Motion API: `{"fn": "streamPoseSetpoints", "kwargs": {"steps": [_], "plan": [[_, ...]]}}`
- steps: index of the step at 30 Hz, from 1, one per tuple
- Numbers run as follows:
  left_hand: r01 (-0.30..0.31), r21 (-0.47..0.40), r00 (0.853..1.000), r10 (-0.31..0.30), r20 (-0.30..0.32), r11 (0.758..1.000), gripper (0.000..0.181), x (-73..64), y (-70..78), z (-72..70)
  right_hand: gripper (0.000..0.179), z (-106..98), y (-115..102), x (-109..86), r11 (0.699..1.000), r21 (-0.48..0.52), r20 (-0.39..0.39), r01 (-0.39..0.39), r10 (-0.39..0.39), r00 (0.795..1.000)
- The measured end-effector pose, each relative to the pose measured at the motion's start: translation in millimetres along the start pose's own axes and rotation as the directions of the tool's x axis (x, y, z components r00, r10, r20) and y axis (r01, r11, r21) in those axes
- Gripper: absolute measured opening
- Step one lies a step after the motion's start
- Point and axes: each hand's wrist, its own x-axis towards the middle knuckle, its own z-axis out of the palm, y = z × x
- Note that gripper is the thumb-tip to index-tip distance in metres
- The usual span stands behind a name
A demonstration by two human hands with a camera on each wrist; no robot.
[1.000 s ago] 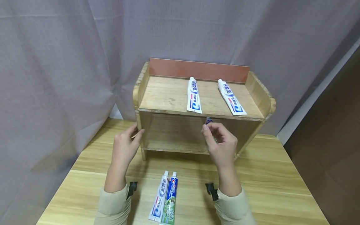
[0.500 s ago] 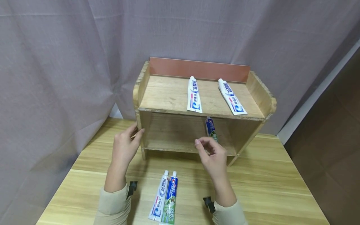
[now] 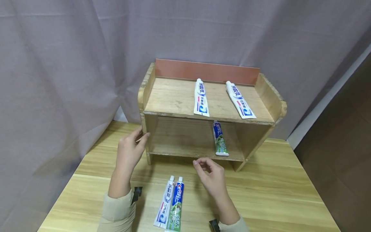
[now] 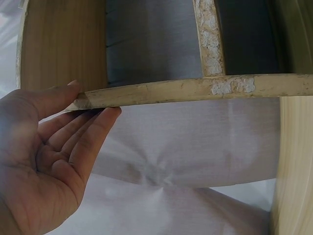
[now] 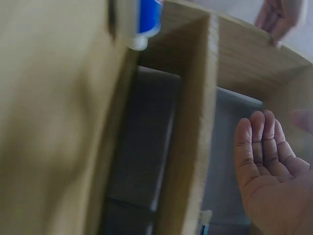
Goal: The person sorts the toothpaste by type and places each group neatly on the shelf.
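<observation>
My left hand [image 3: 130,146] grips the left side panel of a wooden two-tier shelf [image 3: 174,96]. In the left wrist view the thumb lies on one face of the panel's edge [image 4: 166,90] and the fingers on the other. The right hand [image 3: 213,177] holds nothing, in front of the lower shelf, its fingers loosely bent; the right wrist view has its fingers [image 5: 269,139] extended. On the lower shelf lies a blue-and-green toothpaste tube [image 3: 219,138]. Two white toothpaste tubes, one central [image 3: 201,98] and one further right [image 3: 240,100], lie on the upper shelf.
On the table [image 3: 278,187] between my forearms, a white toothpaste tube [image 3: 164,206] and a blue-and-green one [image 3: 175,206] lie side by side, caps toward the shelf. A grey curtain [image 3: 185,35] hangs behind; a dark brown surface [image 3: 339,141] flanks the right.
My right hand has let go of the blue-and-green tube on the lower shelf and drawn back toward me and slightly left. The left hand has kept its grip on the side panel.
</observation>
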Motion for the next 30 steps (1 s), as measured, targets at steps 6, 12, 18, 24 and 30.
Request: {"fn": "streamPoseSetpoints", "kwargs": {"steps": [6, 12, 18, 24, 30], "plan": [[-0.019, 0.0, 1.0, 0.019, -0.007, 1.0, 0.023, 1.1, 0.5, -1.1, 0.01, 13, 37, -17.5, 0.996, 0.042, 0.064, -0.075, 0.073, 0.995], [-0.021, -0.006, 1.0, 0.021, -0.004, 1.0, 0.023, 1.7, 0.5, -0.9, 0.004, 21, 49, -30.2, 0.972, 0.093, 0.17, -0.216, 0.199, 0.965], [-0.021, 0.001, 1.0, 0.021, -0.01, 1.0, 0.023, 1.8, 0.7, -1.3, 0.005, 21, 41, -29.9, 0.929, 0.077, 0.229, -0.363, 0.337, 0.913], [-0.013, -0.002, 1.0, 0.013, -0.006, 1.0, 0.022, 1.3, 0.6, -1.3, 0.013, 24, 57, -36.1, 0.879, 0.084, 0.308, -0.47, 0.426, 0.851], [-0.006, 0.001, 1.0, 0.006, -0.009, 1.0, 0.023, 0.8, -0.5, 0.0, 0.026, 29, 69, -42.5, 0.814, 0.058, 0.441, -0.578, 0.498, 0.746]]}}
